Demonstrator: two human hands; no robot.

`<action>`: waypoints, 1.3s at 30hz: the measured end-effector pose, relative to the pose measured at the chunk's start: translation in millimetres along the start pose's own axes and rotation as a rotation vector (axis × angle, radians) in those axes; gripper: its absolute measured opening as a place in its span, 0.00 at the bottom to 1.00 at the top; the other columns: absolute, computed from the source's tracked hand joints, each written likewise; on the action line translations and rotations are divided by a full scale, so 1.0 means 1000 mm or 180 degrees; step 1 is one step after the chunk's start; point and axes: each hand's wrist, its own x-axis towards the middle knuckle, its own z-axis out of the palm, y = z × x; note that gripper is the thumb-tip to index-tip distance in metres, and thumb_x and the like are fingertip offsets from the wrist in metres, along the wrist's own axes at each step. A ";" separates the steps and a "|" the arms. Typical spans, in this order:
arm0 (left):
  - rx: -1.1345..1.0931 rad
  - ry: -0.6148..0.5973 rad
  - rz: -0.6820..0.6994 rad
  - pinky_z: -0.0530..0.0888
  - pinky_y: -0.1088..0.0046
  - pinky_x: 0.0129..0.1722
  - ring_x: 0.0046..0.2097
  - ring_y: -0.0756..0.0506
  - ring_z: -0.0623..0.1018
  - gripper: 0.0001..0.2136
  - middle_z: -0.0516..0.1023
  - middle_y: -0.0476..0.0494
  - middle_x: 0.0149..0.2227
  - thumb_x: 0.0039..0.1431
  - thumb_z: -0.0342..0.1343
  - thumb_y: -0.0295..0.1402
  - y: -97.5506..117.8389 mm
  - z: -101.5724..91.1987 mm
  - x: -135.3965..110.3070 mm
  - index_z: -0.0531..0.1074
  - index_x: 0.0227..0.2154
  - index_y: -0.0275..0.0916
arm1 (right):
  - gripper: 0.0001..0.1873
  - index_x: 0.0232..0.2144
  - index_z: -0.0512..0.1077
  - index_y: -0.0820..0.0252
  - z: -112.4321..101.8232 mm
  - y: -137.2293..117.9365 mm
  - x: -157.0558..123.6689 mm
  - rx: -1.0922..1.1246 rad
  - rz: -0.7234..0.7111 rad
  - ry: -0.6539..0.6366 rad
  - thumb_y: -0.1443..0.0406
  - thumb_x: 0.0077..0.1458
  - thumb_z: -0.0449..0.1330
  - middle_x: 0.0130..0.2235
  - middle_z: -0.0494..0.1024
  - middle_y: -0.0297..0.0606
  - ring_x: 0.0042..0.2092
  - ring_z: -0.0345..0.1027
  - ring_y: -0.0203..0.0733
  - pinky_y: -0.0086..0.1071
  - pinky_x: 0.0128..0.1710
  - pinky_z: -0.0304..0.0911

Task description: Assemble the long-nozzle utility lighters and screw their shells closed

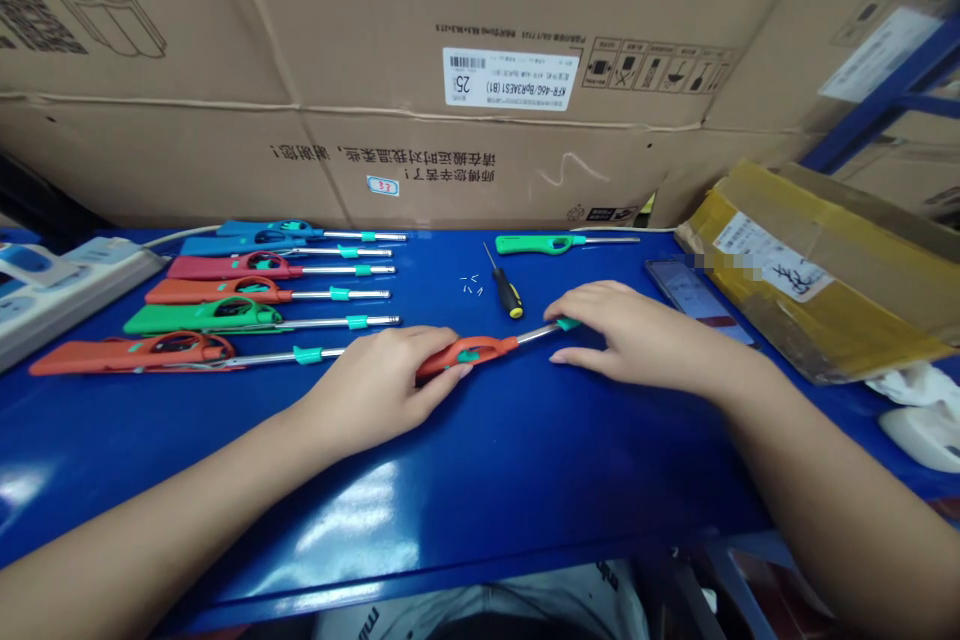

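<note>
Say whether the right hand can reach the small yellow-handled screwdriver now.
Probably yes: the small yellow-handled screwdriver lies just left of the right hand, nothing between, though that hand holds the orange plastic lighter.

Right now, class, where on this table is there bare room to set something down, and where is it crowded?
Bare: the table in front of the held lighter, between the forearms, and its front-left corner below the lighter row. Crowded: left, with lighter row and power strip; right, with phone and parcel.
</note>
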 end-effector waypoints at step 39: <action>-0.0303 0.0481 0.0432 0.75 0.62 0.51 0.50 0.41 0.77 0.18 0.77 0.39 0.50 0.63 0.61 0.36 -0.009 0.006 0.002 0.73 0.54 0.39 | 0.09 0.43 0.71 0.58 0.010 -0.001 0.005 0.0846 -0.0085 -0.0123 0.62 0.68 0.51 0.44 0.76 0.40 0.43 0.71 0.42 0.35 0.43 0.65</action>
